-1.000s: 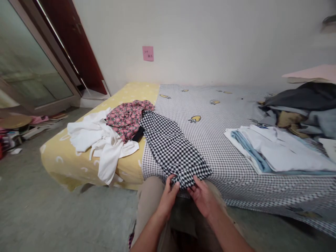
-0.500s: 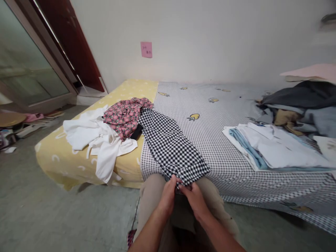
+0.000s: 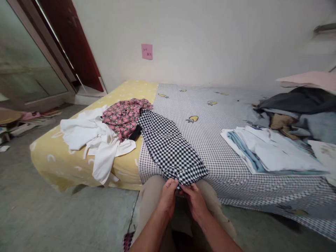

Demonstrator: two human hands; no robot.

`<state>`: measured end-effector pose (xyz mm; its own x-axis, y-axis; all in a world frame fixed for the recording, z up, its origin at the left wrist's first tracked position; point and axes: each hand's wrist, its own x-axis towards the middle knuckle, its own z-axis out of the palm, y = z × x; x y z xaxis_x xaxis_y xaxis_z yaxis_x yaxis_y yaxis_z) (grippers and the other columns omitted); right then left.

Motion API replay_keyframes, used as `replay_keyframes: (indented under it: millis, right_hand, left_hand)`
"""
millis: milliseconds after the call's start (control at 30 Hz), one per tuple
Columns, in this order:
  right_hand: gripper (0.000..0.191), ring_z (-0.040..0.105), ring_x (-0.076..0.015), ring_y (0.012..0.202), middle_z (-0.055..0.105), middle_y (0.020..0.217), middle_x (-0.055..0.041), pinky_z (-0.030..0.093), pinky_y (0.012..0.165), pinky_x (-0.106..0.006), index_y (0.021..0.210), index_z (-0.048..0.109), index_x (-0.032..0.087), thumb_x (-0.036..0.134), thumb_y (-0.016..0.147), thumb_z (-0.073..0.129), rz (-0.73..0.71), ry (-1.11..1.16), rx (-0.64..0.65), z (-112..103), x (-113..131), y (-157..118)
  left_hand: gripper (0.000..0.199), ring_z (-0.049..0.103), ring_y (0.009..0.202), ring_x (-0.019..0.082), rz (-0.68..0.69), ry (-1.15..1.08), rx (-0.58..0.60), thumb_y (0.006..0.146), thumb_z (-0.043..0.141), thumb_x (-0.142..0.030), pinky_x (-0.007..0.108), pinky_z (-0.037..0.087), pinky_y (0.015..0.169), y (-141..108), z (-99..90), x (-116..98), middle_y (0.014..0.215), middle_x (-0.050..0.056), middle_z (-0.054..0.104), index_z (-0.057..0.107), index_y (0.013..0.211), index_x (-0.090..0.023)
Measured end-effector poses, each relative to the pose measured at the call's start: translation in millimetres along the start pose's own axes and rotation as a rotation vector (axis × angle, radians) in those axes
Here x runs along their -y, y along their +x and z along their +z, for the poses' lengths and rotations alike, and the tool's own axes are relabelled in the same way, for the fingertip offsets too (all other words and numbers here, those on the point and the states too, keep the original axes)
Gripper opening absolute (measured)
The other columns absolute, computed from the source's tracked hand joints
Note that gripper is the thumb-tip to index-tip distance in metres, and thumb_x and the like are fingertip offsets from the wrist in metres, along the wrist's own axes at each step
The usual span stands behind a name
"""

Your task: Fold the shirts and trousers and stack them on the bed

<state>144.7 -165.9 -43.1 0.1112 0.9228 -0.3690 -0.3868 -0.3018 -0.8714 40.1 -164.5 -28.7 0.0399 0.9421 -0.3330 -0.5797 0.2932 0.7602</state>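
Observation:
A black-and-white checked garment point(image 3: 170, 147) stretches diagonally over the bed, its near end hanging over the front edge at my knees. My left hand point(image 3: 169, 196) pinches that near end between thumb and fingers. Close on its right, my right hand point(image 3: 194, 198) grips the same end, thumbs nearly together. At the far end the checked garment meets a pink floral garment point(image 3: 123, 117). White clothing point(image 3: 81, 131) lies crumpled beside the floral piece, with a small black item point(image 3: 135, 133) between them.
Folded white and light-blue clothes point(image 3: 278, 147) sit on the bed's right side. Behind them is a heap of dark clothes point(image 3: 299, 99). The bed point(image 3: 223, 120) has a yellow cover on its left part. A pink note point(image 3: 147, 51) is on the wall.
My hands stay pinched on the checked garment's near end, shifted slightly down in view. The whole view has moved a little; the other clothes lie as before.

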Motion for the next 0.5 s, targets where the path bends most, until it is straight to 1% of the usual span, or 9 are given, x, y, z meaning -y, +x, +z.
replay_keyframes:
  millis: [67,133,200,267,333,367,433,467,500]
  right_hand:
    - [0.032,0.063,-0.0196,0.068,0.072,0.072,0.0001,0.052,0.071,-0.035,0.073,0.071,0.022,0.039,0.052,0.089,0.018,0.032,-0.008,-0.1,0.3,0.1]
    - [0.032,0.063,-0.0198,0.068,0.072,0.071,-0.0005,0.051,0.072,-0.035,0.073,0.072,0.022,0.04,0.052,0.089,0.015,-0.011,-0.009,0.1,-1.9,0.4]
    - [0.03,0.061,-0.0199,0.067,0.07,0.067,-0.001,0.049,0.071,-0.034,0.069,0.071,0.021,0.043,0.054,0.087,-0.026,-0.134,-0.007,0.7,-5.6,0.7]
    - [0.03,0.058,-0.0191,0.063,0.066,0.059,-0.0004,0.047,0.066,-0.033,0.06,0.067,0.021,0.047,0.056,0.083,-0.08,-0.268,0.0,1.3,-9.2,1.3]
    - [0.032,0.052,-0.0173,0.058,0.06,0.053,0.0009,0.042,0.06,-0.031,0.052,0.062,0.022,0.047,0.054,0.081,-0.114,-0.344,0.011,1.6,-11.9,2.3]
    - [0.032,0.05,-0.0165,0.056,0.059,0.051,0.0015,0.041,0.058,-0.03,0.05,0.061,0.022,0.047,0.053,0.081,-0.121,-0.357,0.018,1.5,-12.8,3.0]
    - [0.032,0.047,-0.0156,0.055,0.057,0.05,0.0021,0.039,0.056,-0.029,0.048,0.059,0.022,0.046,0.052,0.081,-0.125,-0.375,0.032,0.7,-14.4,4.5]
    - [0.033,0.047,-0.0157,0.056,0.057,0.05,0.0019,0.039,0.056,-0.029,0.048,0.06,0.022,0.047,0.052,0.081,-0.126,-0.386,0.039,0.1,-15.2,5.3]
    - [0.033,0.048,-0.0164,0.056,0.058,0.051,0.0014,0.04,0.056,-0.03,0.049,0.061,0.022,0.048,0.052,0.081,-0.124,-0.394,0.047,-0.6,-16.2,6.1]
  left_hand:
    - [0.049,0.046,0.069,0.013,0.0,-0.01,0.011,0.066,0.079,-0.062,0.027,0.04,0.067,-2.2,-0.2,-2.0,0.069,-0.003,0.05,0.051,0.068,-0.022]
    - [0.053,0.049,0.073,0.014,0.0,0.015,0.01,0.066,0.078,-0.068,0.027,0.042,0.069,-2.4,-1.8,-1.0,0.075,-0.002,0.054,0.055,0.075,-0.021]
    - [0.059,0.051,0.075,0.015,0.003,0.053,-0.02,0.065,0.076,-0.073,0.027,0.043,0.069,-0.6,-4.6,2.8,0.08,-0.001,0.055,0.058,0.084,-0.021]
    - [0.06,0.052,0.078,0.016,0.006,0.084,-0.063,0.065,0.075,-0.075,0.028,0.044,0.072,2.2,-7.5,7.5,0.081,-0.002,0.056,0.058,0.091,-0.023]
    - [0.061,0.055,0.086,0.018,0.001,0.098,-0.096,0.066,0.077,-0.071,0.029,0.045,0.08,4.9,-9.3,11.4,0.087,0.0,0.061,0.059,0.099,-0.023]
    - [0.062,0.057,0.092,0.019,-0.006,0.102,-0.11,0.066,0.079,-0.068,0.03,0.046,0.087,6.0,-9.4,12.8,0.095,0.002,0.064,0.06,0.103,-0.023]
    - [0.067,0.059,0.109,0.023,-0.025,0.103,-0.129,0.063,0.084,-0.061,0.033,0.043,0.1,7.2,-8.3,14.6,0.115,0.007,0.067,0.06,0.113,-0.023]
    - [0.069,0.058,0.116,0.024,-0.04,0.102,-0.137,0.062,0.086,-0.057,0.034,0.041,0.104,7.3,-7.2,15.1,0.124,0.009,0.066,0.061,0.116,-0.022]
    - [0.069,0.058,0.119,0.026,-0.056,0.101,-0.143,0.061,0.087,-0.054,0.035,0.04,0.106,7.2,-6.1,15.6,0.128,0.011,0.065,0.062,0.116,-0.022]
